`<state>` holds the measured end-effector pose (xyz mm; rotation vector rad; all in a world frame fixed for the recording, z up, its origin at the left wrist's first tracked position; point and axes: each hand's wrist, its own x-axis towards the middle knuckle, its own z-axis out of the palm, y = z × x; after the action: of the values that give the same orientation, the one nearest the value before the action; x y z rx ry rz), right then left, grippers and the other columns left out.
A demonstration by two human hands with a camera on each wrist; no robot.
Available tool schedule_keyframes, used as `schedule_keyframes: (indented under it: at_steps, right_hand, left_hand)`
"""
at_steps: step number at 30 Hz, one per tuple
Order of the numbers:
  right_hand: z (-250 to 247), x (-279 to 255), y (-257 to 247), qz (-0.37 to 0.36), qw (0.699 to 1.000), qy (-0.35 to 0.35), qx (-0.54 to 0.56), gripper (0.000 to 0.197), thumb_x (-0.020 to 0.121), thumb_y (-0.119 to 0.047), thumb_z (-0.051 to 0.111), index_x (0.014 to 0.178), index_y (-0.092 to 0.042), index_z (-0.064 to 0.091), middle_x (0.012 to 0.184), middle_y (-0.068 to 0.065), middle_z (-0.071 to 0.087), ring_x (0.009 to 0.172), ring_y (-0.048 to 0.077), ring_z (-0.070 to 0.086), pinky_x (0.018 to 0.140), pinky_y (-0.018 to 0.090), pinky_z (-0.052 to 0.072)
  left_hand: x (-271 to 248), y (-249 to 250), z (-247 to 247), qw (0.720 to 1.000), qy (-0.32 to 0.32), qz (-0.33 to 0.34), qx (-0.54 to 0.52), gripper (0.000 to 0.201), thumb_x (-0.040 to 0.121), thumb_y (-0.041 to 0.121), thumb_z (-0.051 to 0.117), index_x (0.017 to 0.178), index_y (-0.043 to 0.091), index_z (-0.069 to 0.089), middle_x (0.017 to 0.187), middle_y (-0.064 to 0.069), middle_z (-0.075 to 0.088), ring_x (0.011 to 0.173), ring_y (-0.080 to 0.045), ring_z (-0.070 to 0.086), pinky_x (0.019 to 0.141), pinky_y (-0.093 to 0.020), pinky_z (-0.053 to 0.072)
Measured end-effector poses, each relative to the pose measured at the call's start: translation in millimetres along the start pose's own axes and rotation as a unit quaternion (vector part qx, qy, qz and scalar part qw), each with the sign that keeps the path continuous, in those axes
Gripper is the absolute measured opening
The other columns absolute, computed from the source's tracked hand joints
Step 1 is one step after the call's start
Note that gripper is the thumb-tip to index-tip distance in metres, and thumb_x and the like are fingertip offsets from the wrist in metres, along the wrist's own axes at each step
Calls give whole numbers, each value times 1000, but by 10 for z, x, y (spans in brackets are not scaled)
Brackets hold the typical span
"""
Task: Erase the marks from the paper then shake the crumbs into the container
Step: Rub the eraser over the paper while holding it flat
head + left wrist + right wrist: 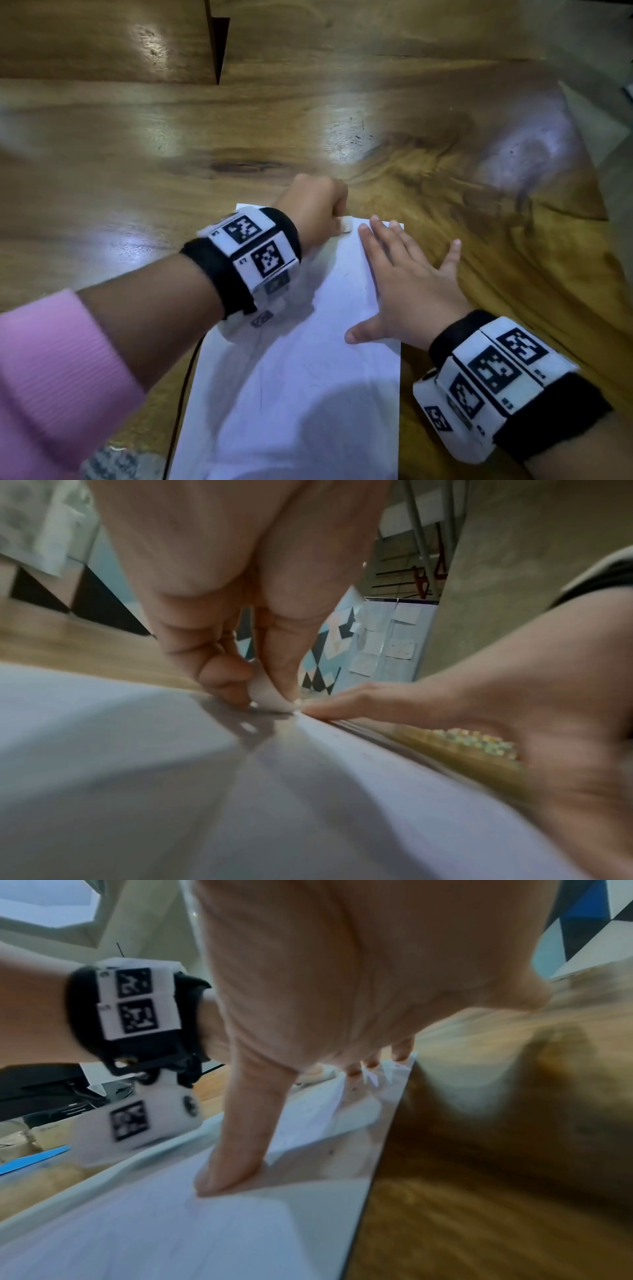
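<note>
A: What's on the left?
B: The left hand (pixel 313 205), fingers curled, pinches a white eraser (pixel 345 224) down on the far edge of the paper (pixel 301 377).
A: And the paper?
B: Flat on the wooden table (pixel 137 154).
A: The right?
B: The right hand (pixel 407 284) lies flat, fingers spread, pressing the sheet's right side.

paper (pixel 301 394) near end cut off, marks blurred

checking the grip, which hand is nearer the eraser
Left. The left hand pinches the eraser against the paper; the right hand lies flat on the paper just beside it.
</note>
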<state>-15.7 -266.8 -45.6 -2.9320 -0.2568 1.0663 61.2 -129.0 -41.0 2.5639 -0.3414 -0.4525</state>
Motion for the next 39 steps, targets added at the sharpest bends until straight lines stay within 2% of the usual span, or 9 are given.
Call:
schedule_keyframes:
  at_steps: [5, 11, 16, 21, 26, 31, 33, 36, 39]
  right_hand:
    - [8, 15, 3, -2, 1000, 5, 8, 137, 56, -77, 65, 146, -27, -25, 151, -14, -32, 140, 7, -27, 103, 73, -9]
    - [-7, 4, -13, 1, 1000, 2, -5, 136, 57, -78, 63, 146, -26, -26, 151, -13, -33, 140, 8, -27, 103, 72, -10]
    - [3, 17, -9, 1, 1000, 1, 6, 136, 56, -77, 64, 145, -27, -26, 151, -14, -34, 140, 7, -27, 104, 72, -10]
    - [-1, 11, -10, 5, 1000, -3, 0, 136, 57, -78, 63, 145, -27, -27, 150, -15, -34, 139, 6, -29, 104, 71, -11]
    - [6, 11, 4, -2, 1000, 2, 7, 137, 56, -77, 65, 145, -27, -26, 151, -14, -33, 140, 7, -28, 104, 71, -9]
    - [17, 15, -3, 1, 1000, 3, 2, 136, 57, -79, 62, 144, -27, -28, 150, -14, -35, 140, 7, -28, 104, 71, -10]
    - [13, 17, -3, 0, 1000, 3, 3, 136, 56, -79, 63, 144, -28, -28, 150, -15, -35, 140, 7, -28, 104, 71, -10]
    - [13, 16, 7, -1, 1000, 6, 9, 137, 56, -78, 63, 144, -28, -28, 150, -15, -34, 140, 7, -28, 104, 71, -9]
    - [2, 4, -1, 2, 1000, 7, 9, 137, 56, -78, 64, 144, -28, -27, 150, -15, -34, 140, 7, -27, 105, 71, -9]
  left_hand:
    - [-419, -51, 107, 991, -116, 62, 31, 14, 73, 21, 70, 65, 18, 59, 55, 11, 45, 53, -6, 40, 49, -9, 25]
    - [-47, 90, -9, 998, 8, 37, 45, 8, 76, 12, 64, 82, 8, 67, 69, 1, 52, 70, -16, 47, 59, -18, 26]
    - [-515, -53, 159, 987, -126, 101, 24, 8, 72, 18, 70, 68, 12, 66, 59, 8, 47, 62, -13, 45, 50, -12, 30]
    - [-48, -26, -18, 999, 22, 10, 22, 4, 74, 11, 67, 71, 8, 65, 67, -4, 61, 71, -20, 50, 61, -24, 33]
    - [-547, -136, 112, 988, -146, 52, 12, 13, 71, 19, 72, 63, 17, 61, 56, 10, 47, 56, -6, 46, 51, -9, 32]
    - [-98, -100, 1, 998, 45, -2, 33, 4, 77, 9, 64, 75, 6, 65, 77, -9, 60, 73, -23, 50, 54, -22, 23]
    - [-258, -165, 54, 999, 10, 22, 26, 6, 75, 8, 63, 68, 6, 63, 66, -1, 53, 64, -19, 45, 51, -23, 25]
    - [-613, -241, 120, 995, -87, 49, 8, 18, 71, 10, 67, 57, 12, 56, 52, 10, 43, 56, -2, 48, 52, -8, 34]
    - [-572, -238, 112, 996, -82, 30, -5, 14, 73, 17, 71, 67, 9, 62, 60, 9, 45, 65, -10, 47, 52, -18, 31]
